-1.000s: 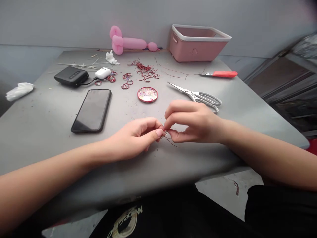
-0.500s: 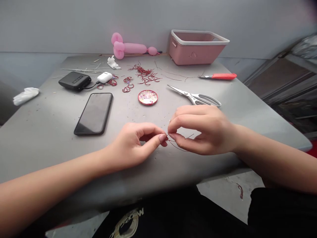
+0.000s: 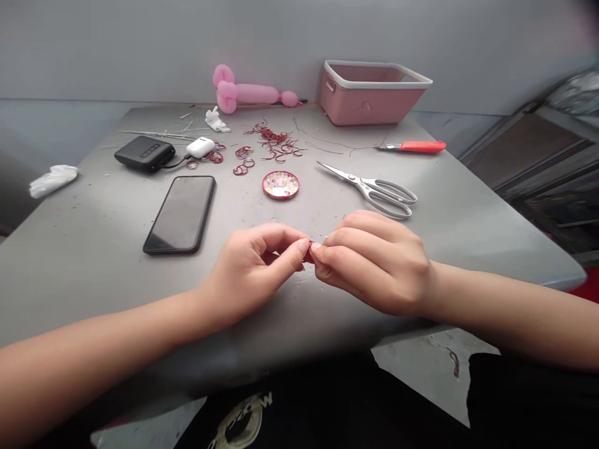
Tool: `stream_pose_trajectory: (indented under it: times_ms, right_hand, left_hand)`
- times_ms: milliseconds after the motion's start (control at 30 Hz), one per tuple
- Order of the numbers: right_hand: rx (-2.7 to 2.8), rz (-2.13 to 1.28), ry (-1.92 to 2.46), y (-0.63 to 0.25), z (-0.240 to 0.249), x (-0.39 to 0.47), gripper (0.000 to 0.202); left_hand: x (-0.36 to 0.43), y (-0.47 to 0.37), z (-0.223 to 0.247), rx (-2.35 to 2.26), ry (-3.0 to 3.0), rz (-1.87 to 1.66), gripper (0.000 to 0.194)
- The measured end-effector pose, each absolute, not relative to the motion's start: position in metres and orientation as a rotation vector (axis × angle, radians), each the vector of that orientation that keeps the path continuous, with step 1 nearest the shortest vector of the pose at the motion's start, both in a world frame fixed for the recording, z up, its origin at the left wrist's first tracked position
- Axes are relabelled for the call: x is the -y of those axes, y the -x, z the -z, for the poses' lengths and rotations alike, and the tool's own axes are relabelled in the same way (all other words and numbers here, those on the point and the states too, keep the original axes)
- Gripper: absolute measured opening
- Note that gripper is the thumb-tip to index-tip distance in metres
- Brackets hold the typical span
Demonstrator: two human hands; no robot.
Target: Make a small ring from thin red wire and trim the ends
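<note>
My left hand (image 3: pixel 262 265) and my right hand (image 3: pixel 374 262) meet low over the front of the grey table, fingertips nearly touching. Between them shows a small piece of dark red cord (image 3: pixel 308 252), mostly hidden by the fingers. The left thumb and forefinger pinch it; the right fingers are closed on it from the other side. Beyond the hands lies a round red-rimmed dish (image 3: pixel 281 185) of small pale and pink beads. Grey-handled scissors (image 3: pixel 374 187) lie just past my right hand, blades toward the left.
A black phone (image 3: pixel 180 215) lies left, with a power bank (image 3: pixel 145 153) and white earbud case (image 3: pixel 200 147) behind it. Red cord rings (image 3: pixel 243 167) and cord scraps (image 3: pixel 276 140) lie mid-table. Farther back are a utility knife (image 3: pixel 416 146), pink bin (image 3: pixel 372 103) and pink balloon (image 3: pixel 253 93).
My right fingers have closed and curled in tighter against the left fingertips. The loose cord ends that showed under the right hand are now hidden. More of the scissors' handles shows.
</note>
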State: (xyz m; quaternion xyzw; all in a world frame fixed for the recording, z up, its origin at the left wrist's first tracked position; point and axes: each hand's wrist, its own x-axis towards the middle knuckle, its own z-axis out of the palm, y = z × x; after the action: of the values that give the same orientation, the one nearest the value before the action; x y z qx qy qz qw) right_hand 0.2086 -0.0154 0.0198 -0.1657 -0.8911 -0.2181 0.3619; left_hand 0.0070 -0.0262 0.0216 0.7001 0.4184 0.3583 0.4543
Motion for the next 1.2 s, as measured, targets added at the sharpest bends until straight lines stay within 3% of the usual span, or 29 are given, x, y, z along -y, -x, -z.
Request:
stream_pose_trajectory:
  times_ms: [233,433,533,833,1200]
  right_hand:
    - [2.328,0.494,0.523,-0.208,-0.015,0.009,0.026]
    - [2.372,-0.004,0.629,-0.218,-0.035,0.003,0.013]
    - [2.379,-0.350,0.733,-0.227,-0.043,-0.003,0.017]
    - [2.474,-0.922,0.656,-0.230,-0.034,-0.025,0.012]
    - [2.518,-0.646,0.697,-0.229,-0.031,-0.022,0.008]
  left_hand:
    - [0.022,-0.009,-0.008,-0.964,-1.673,-0.968,0.019]
    - [0.015,-0.004,-0.002,-0.941,-1.753,-0.971,0.012]
    - [0.016,-0.004,0.000,-0.905,-1.737,-0.940,0.010]
    - [0.020,-0.004,-0.005,-0.924,-1.860,-0.877,0.004]
    - [0.017,-0.007,-0.006,-1.009,-1.702,-0.756,0.013]
